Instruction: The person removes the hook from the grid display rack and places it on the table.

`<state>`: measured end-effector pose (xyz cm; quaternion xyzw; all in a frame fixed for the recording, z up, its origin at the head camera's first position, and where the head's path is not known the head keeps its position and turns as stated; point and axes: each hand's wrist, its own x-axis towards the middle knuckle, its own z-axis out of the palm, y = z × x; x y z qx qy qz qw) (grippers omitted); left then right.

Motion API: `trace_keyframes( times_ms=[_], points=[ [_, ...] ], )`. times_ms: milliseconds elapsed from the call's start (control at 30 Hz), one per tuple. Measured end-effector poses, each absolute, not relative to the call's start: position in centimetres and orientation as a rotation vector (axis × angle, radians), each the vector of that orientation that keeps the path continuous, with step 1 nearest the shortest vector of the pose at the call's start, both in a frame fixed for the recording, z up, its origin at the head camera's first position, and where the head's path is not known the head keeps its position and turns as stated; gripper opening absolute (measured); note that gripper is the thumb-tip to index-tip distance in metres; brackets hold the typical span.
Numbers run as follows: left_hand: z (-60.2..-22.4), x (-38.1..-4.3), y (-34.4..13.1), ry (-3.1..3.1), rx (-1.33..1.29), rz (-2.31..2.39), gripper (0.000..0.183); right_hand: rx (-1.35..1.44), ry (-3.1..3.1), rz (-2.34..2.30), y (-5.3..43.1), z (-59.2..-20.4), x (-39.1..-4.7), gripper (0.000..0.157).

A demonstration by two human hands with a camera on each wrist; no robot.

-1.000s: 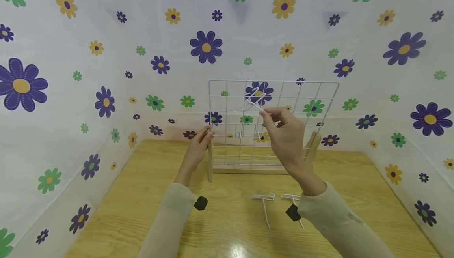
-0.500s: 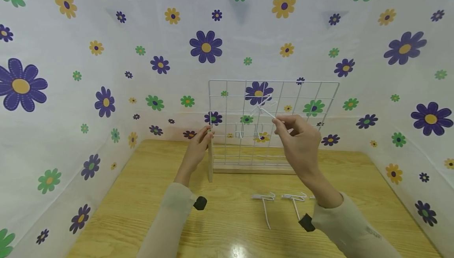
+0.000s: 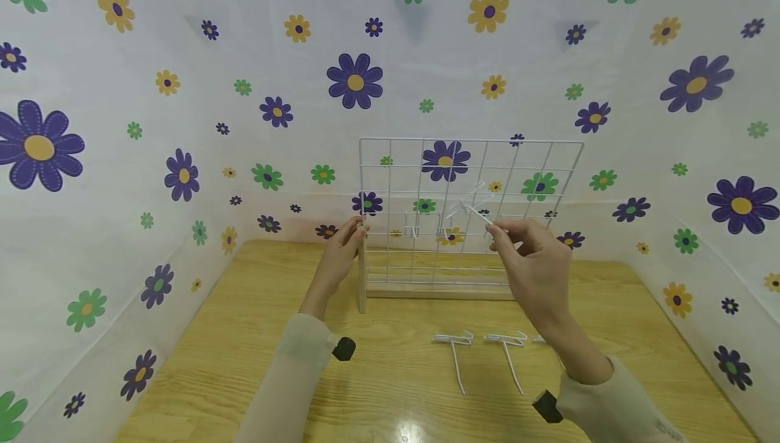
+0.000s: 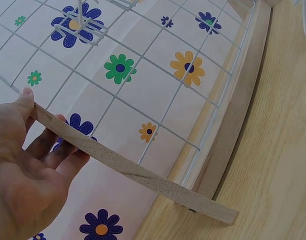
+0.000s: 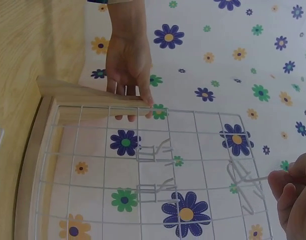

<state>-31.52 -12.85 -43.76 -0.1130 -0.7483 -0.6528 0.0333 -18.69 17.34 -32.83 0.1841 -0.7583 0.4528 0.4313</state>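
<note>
My left hand (image 3: 336, 257) grips the upper end of the wooden side post (image 4: 118, 160) of a white wire grid rack (image 3: 472, 139), thumb on one side and fingers on the other. My right hand (image 3: 536, 267) pinches a white wire hook (image 5: 245, 179) by the end of its long prong. The hook's forked back points toward the grid and overlaps it in the head view. Two similar hooks, one on the left (image 3: 412, 229) and one on the right (image 3: 445, 229), hang side by side on the grid's middle wires.
On the wooden table (image 3: 244, 362), in front of the rack, lie two more white hooks (image 3: 453, 339) (image 3: 506, 339) and a third hook (image 3: 539, 339), partly hidden by my right wrist. A flower-printed cloth (image 3: 414, 57) surrounds the table at the back and sides.
My right hand has moved right and down with the hook, from the grid's upper middle. Hooks on the table have come into view from behind the wrist. The left hand stays on the post.
</note>
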Motion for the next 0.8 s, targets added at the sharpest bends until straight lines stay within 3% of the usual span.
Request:
trace_keyframes(
  times_ms=[800],
  points=[
    [-43.6, -31.5, -12.9, -2.317, -0.34, -2.027, 0.049, 0.387, -1.958, 1.245, 18.7, -38.3, -15.7, 0.014]
  ],
)
